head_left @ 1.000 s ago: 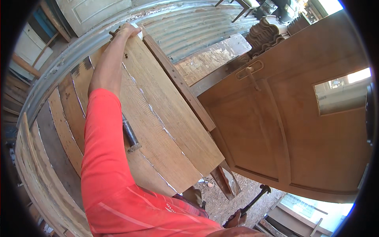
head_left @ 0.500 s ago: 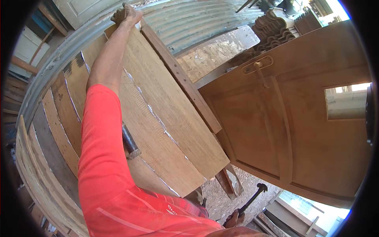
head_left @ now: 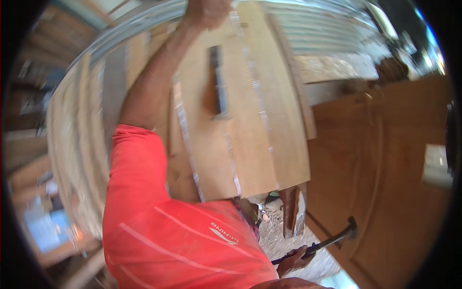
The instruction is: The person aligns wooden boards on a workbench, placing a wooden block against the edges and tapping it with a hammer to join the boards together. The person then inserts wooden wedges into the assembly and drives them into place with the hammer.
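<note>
My left arm reaches far forward over a panel of wooden planks (head_left: 243, 159). White filler or glue runs along the planks' seams. My left hand (head_left: 209, 12) is at the panel's far end, cut off by the top edge and smeared, so its fingers do not show clearly. A short dark cylinder (head_left: 219, 84), blurred, lies on the planks below that hand. Low at the right, my right hand (head_left: 296, 260) is closed round the handle of a hammer (head_left: 337, 237), whose head points up and right, away from the panel.
A brown wooden door (head_left: 346, 164) with a handle and a small opening stands to the right. Behind the panel are corrugated metal sheeting (head_left: 322, 29) and a pale board (head_left: 334, 67). Timber and other blurred items fill the left side. Chips cover the ground near the hammer.
The view has swung, so the panel appears more upright and further right. My left hand stays around the panel's far end. The hammer remains in my right hand.
</note>
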The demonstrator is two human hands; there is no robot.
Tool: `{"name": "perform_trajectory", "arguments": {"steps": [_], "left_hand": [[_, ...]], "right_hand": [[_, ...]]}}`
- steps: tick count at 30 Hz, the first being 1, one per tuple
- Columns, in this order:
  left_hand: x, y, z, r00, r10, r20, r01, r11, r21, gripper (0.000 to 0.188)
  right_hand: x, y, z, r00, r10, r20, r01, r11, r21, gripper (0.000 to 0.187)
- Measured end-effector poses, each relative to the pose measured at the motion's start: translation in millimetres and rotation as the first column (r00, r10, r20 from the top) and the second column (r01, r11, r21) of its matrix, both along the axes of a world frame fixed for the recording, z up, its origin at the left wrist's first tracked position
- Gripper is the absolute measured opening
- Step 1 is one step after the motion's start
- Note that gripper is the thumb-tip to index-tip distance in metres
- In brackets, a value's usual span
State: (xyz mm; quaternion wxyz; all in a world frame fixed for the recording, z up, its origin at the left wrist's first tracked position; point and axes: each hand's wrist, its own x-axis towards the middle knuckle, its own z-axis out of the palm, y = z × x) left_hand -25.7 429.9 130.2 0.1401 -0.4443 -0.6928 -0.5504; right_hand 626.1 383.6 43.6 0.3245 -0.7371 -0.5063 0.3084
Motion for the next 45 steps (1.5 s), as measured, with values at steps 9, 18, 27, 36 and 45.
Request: {"name": "perform_trajectory", "arguments": {"steps": [9, 18, 27, 36, 45], "left_hand": [[213, -286, -64, 0.817, 0.574, 0.058, -0.452, 0.7, -0.553, 0.062], [192, -368, -125, 0.7, 0.688, 0.194, -0.486, 0.657, -0.577, 0.064], [198, -565, -149, 0.431, 0.894, -0.123, -0.695, 0.242, -0.677, 0.092], [208, -637, -163, 0.356, 0.92, -0.162, -0.635, 0.111, -0.764, 0.096], [207, -639, -157, 0.342, 0.927, -0.151, -0.632, 0.108, -0.768, 0.092]], "right_hand": [[-30, 101, -7, 0.614, 0.734, -0.291, -0.678, 0.679, 0.281, 0.038], [-91, 12, 17, 0.182, 0.981, 0.062, -0.935, 0.153, 0.319, 0.029], [-252, -165, 46, -0.092, 0.984, -0.151, -0.995, -0.098, -0.033, 0.046], [-484, -323, 53, -0.446, 0.889, 0.104, -0.889, -0.454, 0.062, 0.052], [-543, -344, 14, -0.574, 0.73, 0.372, -0.8, -0.596, -0.066, 0.051]]}}
